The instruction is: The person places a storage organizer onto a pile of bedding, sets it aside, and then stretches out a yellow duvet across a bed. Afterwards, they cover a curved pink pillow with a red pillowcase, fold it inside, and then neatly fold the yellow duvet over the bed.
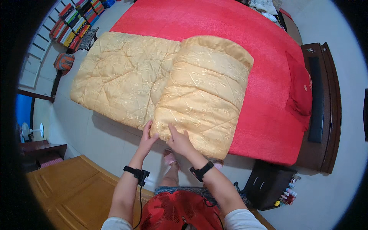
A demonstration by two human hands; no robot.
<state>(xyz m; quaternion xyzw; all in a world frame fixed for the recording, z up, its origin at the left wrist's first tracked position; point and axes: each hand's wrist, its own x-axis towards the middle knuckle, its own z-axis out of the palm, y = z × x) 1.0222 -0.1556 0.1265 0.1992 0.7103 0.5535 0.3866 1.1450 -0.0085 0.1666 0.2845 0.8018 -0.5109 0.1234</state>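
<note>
A gold quilt [122, 76] with a leaf-like pattern lies across the near left part of the bed, its right part folded over into a thick layer [203, 92]. At the near left corner of that layer, my left hand [147, 140] curves its thumb and fingers around the quilt's edge. My right hand [180, 142] lies just to the right on the same near edge, fingers spread against the fabric. Part of its fingers is hidden. Dark straps with small devices sit on both wrists.
The red-sheeted bed [268, 103] has a red pillow [299, 92] and a dark wooden headboard [327, 107] at the right. A black nightstand [264, 184] stands near right, a wooden cabinet [76, 188] near left. Stacked books [74, 25] and an orange-grey bag [64, 61] are far left.
</note>
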